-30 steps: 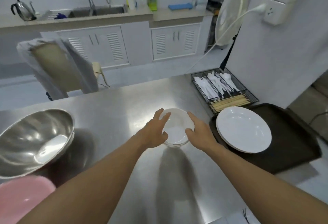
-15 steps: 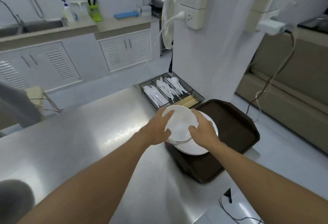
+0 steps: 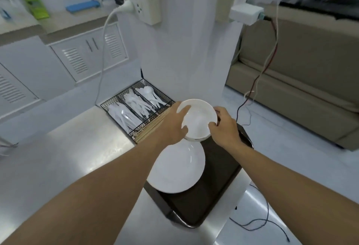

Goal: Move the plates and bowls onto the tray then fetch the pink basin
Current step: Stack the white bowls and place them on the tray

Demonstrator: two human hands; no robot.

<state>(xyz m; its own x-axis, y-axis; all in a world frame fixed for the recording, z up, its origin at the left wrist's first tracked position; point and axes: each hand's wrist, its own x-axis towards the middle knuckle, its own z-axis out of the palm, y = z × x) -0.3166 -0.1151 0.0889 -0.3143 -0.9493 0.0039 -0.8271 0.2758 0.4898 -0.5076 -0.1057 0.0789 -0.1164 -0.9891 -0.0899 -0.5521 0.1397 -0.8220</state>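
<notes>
Both hands' grip holds bowls (image 3: 198,121) upright over tray (image 3: 219,176).

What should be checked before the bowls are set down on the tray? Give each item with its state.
1. Both hands grip the bowls, left hand and right hand: ok.
2. Bowls are over the tray: ok.
3. Free tray space beyond the plates: ok.
4. Bowls clear of the cutlery basket: ok.
5. Bowls already resting on the tray: cannot tell.
6. Pink basin in view: not ok.
</notes>
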